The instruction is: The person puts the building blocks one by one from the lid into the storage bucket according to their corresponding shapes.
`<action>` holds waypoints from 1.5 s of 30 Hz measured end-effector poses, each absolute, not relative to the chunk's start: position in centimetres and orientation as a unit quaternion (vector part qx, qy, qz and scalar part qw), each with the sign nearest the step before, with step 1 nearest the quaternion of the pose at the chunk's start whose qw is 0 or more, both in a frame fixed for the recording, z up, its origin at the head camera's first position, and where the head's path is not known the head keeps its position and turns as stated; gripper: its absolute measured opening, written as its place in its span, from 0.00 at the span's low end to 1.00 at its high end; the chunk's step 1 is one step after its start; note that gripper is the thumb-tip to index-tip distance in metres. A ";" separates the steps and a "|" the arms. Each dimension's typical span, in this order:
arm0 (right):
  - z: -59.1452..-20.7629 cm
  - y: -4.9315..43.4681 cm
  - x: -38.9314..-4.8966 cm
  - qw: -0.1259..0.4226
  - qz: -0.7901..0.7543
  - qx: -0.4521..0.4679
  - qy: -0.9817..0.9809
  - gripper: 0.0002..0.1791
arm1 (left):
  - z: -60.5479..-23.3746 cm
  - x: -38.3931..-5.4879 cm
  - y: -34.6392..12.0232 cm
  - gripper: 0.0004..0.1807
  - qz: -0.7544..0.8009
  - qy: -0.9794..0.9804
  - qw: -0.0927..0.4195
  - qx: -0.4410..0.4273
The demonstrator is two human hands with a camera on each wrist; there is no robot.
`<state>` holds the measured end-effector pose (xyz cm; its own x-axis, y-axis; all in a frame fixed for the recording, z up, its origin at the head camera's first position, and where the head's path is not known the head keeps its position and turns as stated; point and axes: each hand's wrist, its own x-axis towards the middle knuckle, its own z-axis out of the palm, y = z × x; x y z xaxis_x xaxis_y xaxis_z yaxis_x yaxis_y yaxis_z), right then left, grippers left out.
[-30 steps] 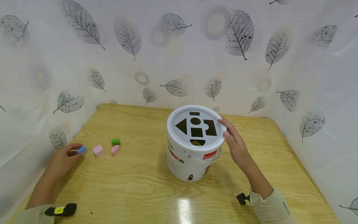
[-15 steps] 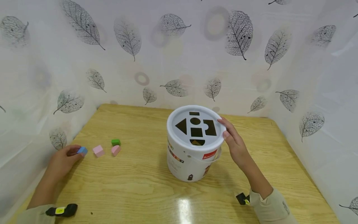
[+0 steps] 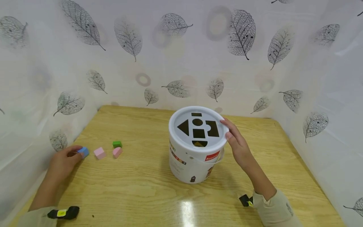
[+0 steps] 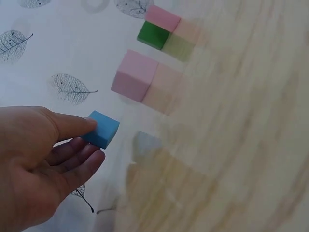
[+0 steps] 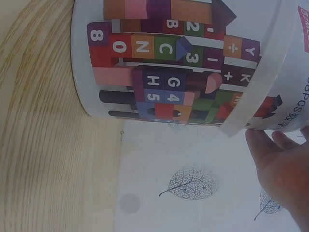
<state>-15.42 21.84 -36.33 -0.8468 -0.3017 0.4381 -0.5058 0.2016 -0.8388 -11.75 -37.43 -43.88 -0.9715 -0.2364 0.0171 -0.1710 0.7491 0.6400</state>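
Where fingers (image 4: 85,166) pinch the blue block (image 4: 104,130), the table's edge (image 3: 90,123) lies near.

Even light leaves a white glare on the table (image 3: 127,192); wrist views look hazy.

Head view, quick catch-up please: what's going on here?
A person's left hand pinches a blue block, seemingly lifted just off the table, while their right hand rests against the rim of the lid on a white bucket. The lid has shaped holes. Two pink blocks and a green block lie between the blue block and the bucket, untouched by either hand.
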 end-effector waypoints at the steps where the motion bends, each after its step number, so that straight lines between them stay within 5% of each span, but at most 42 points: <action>1: -36.3 21.9 -15.4 0.088 0.575 0.261 -0.770 0.25 | -43.7 -11.8 -37.4 0.33 -0.342 -0.932 0.050 0.107; 17: -36.2 22.0 -15.3 0.088 0.590 0.263 -0.758 0.25 | -36.7 -13.7 -30.6 0.29 -0.419 -0.900 0.123 0.013; 32: -36.1 21.9 -15.3 0.098 0.620 0.269 -0.730 0.26 | -30.2 -17.5 -18.2 0.20 -0.510 -0.835 0.097 -0.183; 45: -36.2 21.9 -15.3 0.098 0.620 0.261 -0.733 0.24 | -27.6 -22.0 -9.2 0.16 -0.474 -0.834 0.013 -0.283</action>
